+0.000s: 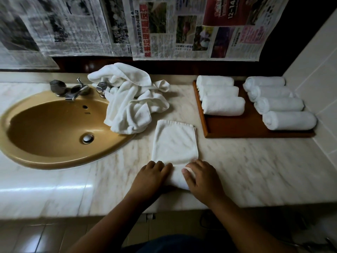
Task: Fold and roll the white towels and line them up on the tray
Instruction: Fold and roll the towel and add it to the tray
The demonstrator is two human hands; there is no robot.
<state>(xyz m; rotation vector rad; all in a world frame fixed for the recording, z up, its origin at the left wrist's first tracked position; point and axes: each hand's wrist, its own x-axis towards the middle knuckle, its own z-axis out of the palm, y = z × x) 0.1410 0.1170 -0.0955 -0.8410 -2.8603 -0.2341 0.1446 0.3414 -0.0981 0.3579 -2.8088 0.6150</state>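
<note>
Towel in work: folded towel (175,141), white terry, folded into a narrow strip. It lies flat on the surface (255,170) between sink (51,128) and tray (242,125).
Writing: newspapers (191,28) hang across the wall behind. "12-14" reads in white on a red block, a red Chinese headline runs sideways, and the remaining print is too small to read.
Look: far edge slightly puckered, layers showing along the right edge, near end turned into a short roll.
Axis: the strip's long axis runs from you toward the wall; the roll's axis lies left-right, across it.
Your hands: left hand (151,177) and right hand (204,178) both grip the roll, one at each end, fingers curled over it. Right thumb lies on top.
Tray: dark wood, right of the strip. Seven rolled towels (218,94) on it, three in the left column, four in the right, all axes left-right, neighbours touching.
Heap: loose towels (127,99) bunched at the sink's right rim, against the tap (71,90) handle.
</note>
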